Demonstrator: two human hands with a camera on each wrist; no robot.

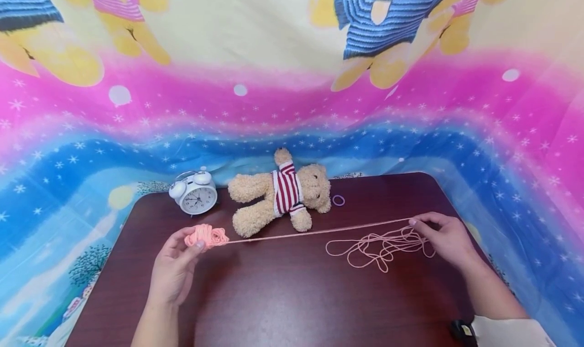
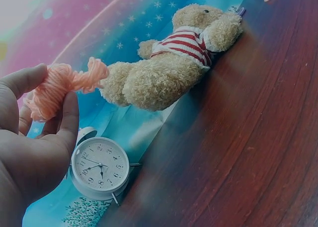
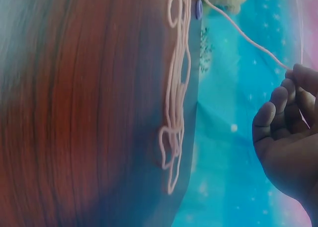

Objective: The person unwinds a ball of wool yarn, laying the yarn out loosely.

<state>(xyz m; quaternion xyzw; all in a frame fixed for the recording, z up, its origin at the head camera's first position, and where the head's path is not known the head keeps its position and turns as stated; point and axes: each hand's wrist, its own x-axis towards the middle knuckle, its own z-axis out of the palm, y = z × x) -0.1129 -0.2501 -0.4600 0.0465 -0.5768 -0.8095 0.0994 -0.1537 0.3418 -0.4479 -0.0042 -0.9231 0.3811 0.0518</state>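
Note:
My left hand [image 1: 173, 266] grips a small skein of peach yarn [image 1: 205, 236] between thumb and fingers, above the table's left part. From the skein a strand of yarn [image 1: 292, 236] runs nearly straight across to my right hand [image 1: 444, 238]. There the thumb and forefinger pinch it, the other fingers curling loosely in the right wrist view. Loose loops of the same yarn [image 1: 380, 248] lie on the table below and left of the right hand. In the left wrist view the wound yarn [image 2: 54, 93] bulges out between thumb and fingers.
Behind the strand, a teddy bear [image 1: 287, 190] in a red-and-white striped shirt lies on its back. A white alarm clock [image 1: 198, 197] stands at the back left, and a purple ring [image 1: 338, 200] lies by the bear's head. Printed cloth [image 1: 274, 109] hangs around the dark wooden table [image 1: 283, 296].

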